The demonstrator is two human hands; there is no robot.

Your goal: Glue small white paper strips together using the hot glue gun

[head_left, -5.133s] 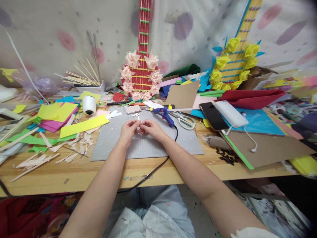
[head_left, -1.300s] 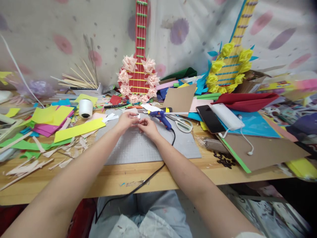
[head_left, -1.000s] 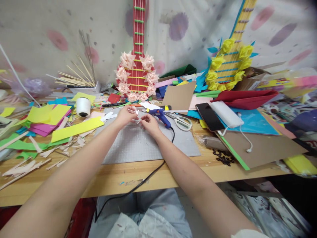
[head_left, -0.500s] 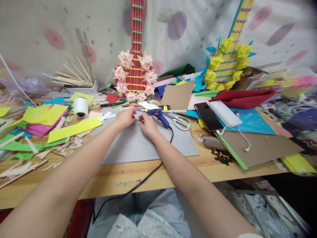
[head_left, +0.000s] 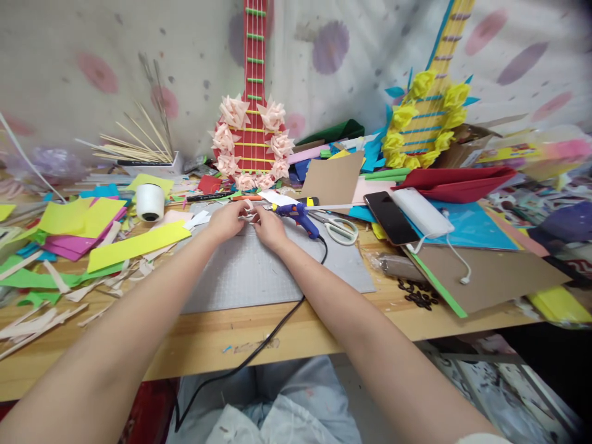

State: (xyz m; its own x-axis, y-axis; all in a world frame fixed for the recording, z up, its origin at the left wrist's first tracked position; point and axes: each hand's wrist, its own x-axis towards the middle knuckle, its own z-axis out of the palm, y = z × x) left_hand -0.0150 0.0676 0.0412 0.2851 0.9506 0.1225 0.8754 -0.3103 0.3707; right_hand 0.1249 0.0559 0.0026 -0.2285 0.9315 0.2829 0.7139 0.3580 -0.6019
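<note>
Above the grey cutting mat (head_left: 250,277), both of my hands meet at a small pale strip (head_left: 248,210), perhaps paper. My left hand (head_left: 227,221) pinches it from one side, its fingers curled. From the other side my right hand (head_left: 269,228) has its fingers closed on it too; part of the strip is hidden by them. Just right of my right hand lies a blue hot glue gun (head_left: 300,217) with a black cord. Beside the glue gun rest scissors (head_left: 341,229) with pale handles. White paper scraps (head_left: 198,219) lie left of my left hand.
A red paper guitar (head_left: 253,139) with pink flowers stands behind the mat, and a yellow one (head_left: 422,126) is at right. Phone (head_left: 390,217), white power bank (head_left: 422,211), brown card (head_left: 499,277) and black rings (head_left: 420,295) lie right. Coloured paper (head_left: 139,245) covers the left.
Both hands have shifted slightly to the left, still together with the pale strip between their fingers. The mat and glue gun appear almost unmoved.
</note>
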